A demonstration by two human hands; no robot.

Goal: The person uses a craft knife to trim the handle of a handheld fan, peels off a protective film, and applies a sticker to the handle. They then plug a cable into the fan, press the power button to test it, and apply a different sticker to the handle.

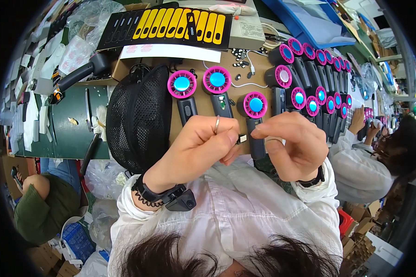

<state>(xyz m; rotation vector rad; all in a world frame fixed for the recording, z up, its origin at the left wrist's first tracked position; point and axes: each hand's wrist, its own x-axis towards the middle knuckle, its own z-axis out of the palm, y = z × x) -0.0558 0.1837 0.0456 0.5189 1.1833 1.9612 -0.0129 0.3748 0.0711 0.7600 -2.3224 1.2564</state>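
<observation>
My left hand (203, 143) is closed, with a ring on one finger. A small black part with a pale tip (242, 138) pokes out at its fingertips; its kind I cannot make out. My right hand (298, 143) is curled, thumb and forefinger apart, and nothing shows between them. Below the gap between my hands lies a handheld fan (255, 105) with a pink rim, blue centre and dark handle. Another fan (217, 80), its handle showing a green circuit board, lies beyond my left hand. Left of it is a third fan (181, 84), its handle partly hidden.
Rows of similar fans (312, 106) fill the right side. Small black parts (240, 54) and a white cable (252, 70) lie at the back. A black mesh bag (138, 115) stands left, near a dark power tool (81, 74). Yellow-and-black strips (171, 25) lie behind. Other people sit nearby.
</observation>
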